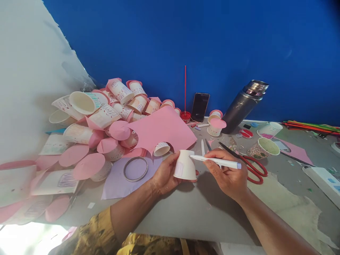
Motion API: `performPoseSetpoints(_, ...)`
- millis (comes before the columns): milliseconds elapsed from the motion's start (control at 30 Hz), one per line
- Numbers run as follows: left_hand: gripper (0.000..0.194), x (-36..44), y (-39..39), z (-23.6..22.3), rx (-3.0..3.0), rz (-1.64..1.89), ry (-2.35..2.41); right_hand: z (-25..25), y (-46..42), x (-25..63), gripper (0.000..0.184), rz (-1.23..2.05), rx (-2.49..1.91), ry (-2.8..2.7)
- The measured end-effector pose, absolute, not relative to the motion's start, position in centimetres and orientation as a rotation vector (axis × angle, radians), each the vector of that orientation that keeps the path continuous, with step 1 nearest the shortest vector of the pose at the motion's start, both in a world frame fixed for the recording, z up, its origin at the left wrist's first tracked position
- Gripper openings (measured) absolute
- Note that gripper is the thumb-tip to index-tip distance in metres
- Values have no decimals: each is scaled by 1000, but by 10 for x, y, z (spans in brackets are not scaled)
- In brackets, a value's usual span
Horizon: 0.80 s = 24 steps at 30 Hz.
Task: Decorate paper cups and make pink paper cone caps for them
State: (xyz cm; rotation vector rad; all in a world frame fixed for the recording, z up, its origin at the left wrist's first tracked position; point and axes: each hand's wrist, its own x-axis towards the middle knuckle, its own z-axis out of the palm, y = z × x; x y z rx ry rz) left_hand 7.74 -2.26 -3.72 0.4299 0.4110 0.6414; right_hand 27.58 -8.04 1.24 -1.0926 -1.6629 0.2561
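Head view: a white paper cup (186,166) is held narrow end up in the left hand (166,175), above the near middle of the grey table (170,217); whether its rim also rests on anything cannot be told. The left thumb lies along the cup's side and the fingers wrap behind and beneath, a light cradle. The right hand (228,177) pinches a white marker (225,162) between thumb and fingers, its tip at the cup's upper right side, apparently touching. A pale purple patch shows on the cup wall. Risks noted: the wall looks thin, so too hard a squeeze could dent it, while too loose a cradle could let the cup turn under the tip and send a line astray. Fingers resting on damp ink, if it is damp, could smear it. Red-handled scissors (255,170) lie just beyond the right hand; a careless sweep of that wrist could catch them. The heap of decorated cups (105,117) at left is loosely stacked, and a bump from the left elbow could start a slide. A dark flask (240,108) behind appears uncapped; its contents cannot be judged, but a knock might spill them.
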Motion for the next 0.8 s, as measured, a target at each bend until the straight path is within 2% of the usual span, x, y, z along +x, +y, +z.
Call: performPoseSetpoints(800,42,79,-24,-35,410,642,407,12,-82,276,5,300,-1109,-1620)
